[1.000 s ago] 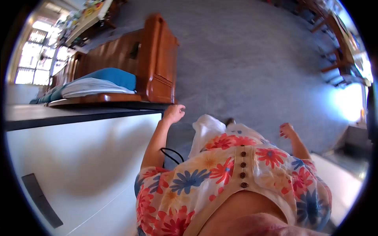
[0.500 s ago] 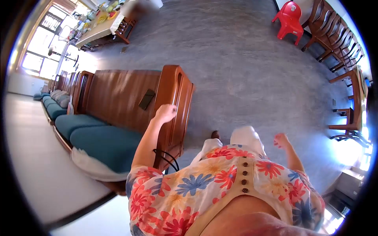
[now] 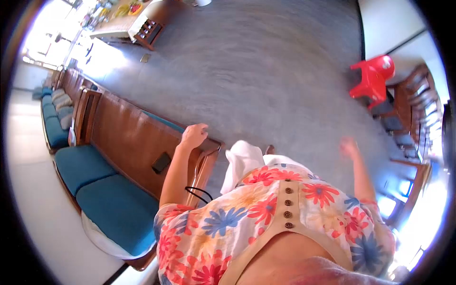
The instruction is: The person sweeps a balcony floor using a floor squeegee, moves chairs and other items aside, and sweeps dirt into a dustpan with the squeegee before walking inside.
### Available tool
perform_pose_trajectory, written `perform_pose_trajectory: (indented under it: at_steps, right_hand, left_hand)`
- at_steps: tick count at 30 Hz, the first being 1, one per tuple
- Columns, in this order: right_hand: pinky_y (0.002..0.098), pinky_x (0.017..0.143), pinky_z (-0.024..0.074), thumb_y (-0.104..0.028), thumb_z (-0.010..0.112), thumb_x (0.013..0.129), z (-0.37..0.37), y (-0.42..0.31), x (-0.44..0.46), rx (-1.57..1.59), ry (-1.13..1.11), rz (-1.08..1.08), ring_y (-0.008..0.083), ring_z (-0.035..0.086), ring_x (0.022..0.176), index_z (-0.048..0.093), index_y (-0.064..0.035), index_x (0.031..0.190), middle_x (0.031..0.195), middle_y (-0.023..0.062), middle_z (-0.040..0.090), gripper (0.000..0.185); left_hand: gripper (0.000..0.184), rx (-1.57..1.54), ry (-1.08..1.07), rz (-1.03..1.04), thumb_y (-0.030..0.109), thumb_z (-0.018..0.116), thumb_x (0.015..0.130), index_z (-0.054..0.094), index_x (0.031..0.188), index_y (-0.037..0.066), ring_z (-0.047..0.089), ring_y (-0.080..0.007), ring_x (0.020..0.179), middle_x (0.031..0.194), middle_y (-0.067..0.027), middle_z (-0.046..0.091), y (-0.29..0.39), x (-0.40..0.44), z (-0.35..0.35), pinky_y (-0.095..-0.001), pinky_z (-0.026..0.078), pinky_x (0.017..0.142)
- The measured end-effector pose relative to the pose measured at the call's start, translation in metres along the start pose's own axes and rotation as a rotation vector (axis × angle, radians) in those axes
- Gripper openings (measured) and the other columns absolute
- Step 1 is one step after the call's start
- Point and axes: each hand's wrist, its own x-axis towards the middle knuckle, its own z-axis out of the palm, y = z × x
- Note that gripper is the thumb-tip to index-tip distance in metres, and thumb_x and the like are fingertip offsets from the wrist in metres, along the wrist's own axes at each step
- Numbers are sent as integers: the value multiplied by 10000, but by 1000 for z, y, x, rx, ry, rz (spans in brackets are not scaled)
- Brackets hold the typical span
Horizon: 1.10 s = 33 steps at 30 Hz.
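My left hand (image 3: 194, 136) is loosely curled with its fingers together, and nothing shows in it. It appears over the end of the wooden bench (image 3: 128, 135); whether it touches the wood I cannot tell. A black loop hangs near that forearm. On the bench's wooden surface lies a flat dark object (image 3: 161, 162). Teal cushions (image 3: 118, 204) rest along the seat. My right hand (image 3: 349, 147) hangs over the grey floor (image 3: 266, 66) on the other side of my body, smeared by motion, so its fingers are unclear.
A red plastic chair (image 3: 373, 80) stands at the right beside wooden chairs (image 3: 403, 111). A covered table (image 3: 126, 26) with fruit and other items is at the upper left. More cushioned seating (image 3: 56, 124) runs along the left wall. Bright light glares at the lower right.
The view has moved along and turned, so the bench now slants beside my left arm and the red chair appears lower. My hands stay beside my body, the right one now more blurred.
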Motion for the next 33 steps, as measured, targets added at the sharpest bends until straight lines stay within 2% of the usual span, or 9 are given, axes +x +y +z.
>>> perform_pose_trajectory:
  at_steps: [4,8,11,14,16,21,27,30,33]
  right_hand:
    - [261,449,447,-75,489,746,-14,-231,127,-127,-156,-263,138,586,562,525,4,1041,711,75,599,307]
    - [247,467,453,-69,499,740,8,-352,208,-55,-188,-408,134,588,551,538,9,1016,695,76,599,289]
    - [258,470,452,-65,519,723,15,-362,267,-106,-306,-239,138,589,551,540,1,1008,717,77,601,294]
    - [271,464,452,-76,521,727,7,-355,300,-103,-344,3,148,593,565,527,2,1003,733,66,602,287]
    - [275,467,451,-95,525,724,-3,-347,320,-94,-280,158,162,605,587,519,-19,1016,723,56,596,302]
    - [327,404,430,-89,514,728,-40,-368,416,-176,-322,521,204,617,594,525,-94,947,727,59,597,219]
    - [334,381,422,-131,512,751,-61,-509,612,-210,-299,369,177,582,511,546,-64,863,628,64,580,136]
    - [267,315,360,-116,471,770,-56,-643,706,-230,-332,78,144,498,391,546,-58,818,570,59,549,107]
    - [262,343,359,-99,467,757,-33,-792,803,-188,-396,-85,127,516,433,544,-35,898,619,51,564,172]
  left_hand:
    - [274,-141,94,-193,163,568,709,606,968,84,589,-280,791,802,-132,621,-34,44,-46,-356,462,706]
    - [252,-261,227,-266,146,580,702,612,941,72,600,-261,745,771,-138,618,-78,136,-106,-337,469,684]
    - [256,-133,265,-270,149,561,700,615,939,76,596,-279,741,777,-135,622,-73,231,-171,-341,470,689]
    - [279,-102,105,-302,162,507,713,613,957,81,583,-317,781,803,-137,625,-31,338,-235,-369,467,711]
    - [278,111,106,-85,154,504,714,610,959,79,581,-318,797,815,-133,625,-18,418,-257,-378,467,718]
    - [299,-7,107,21,144,511,698,608,977,93,574,-317,837,876,-140,617,32,597,-305,-379,462,742]
    - [311,36,43,-71,146,520,682,609,980,127,570,-316,846,883,-152,607,11,742,-336,-392,460,738]
    - [306,-92,82,-184,153,523,681,612,974,138,566,-322,849,870,-153,606,2,767,-363,-397,461,730]
    - [299,-88,82,-305,161,537,687,613,976,139,569,-318,843,846,-147,611,-29,798,-379,-392,462,727]
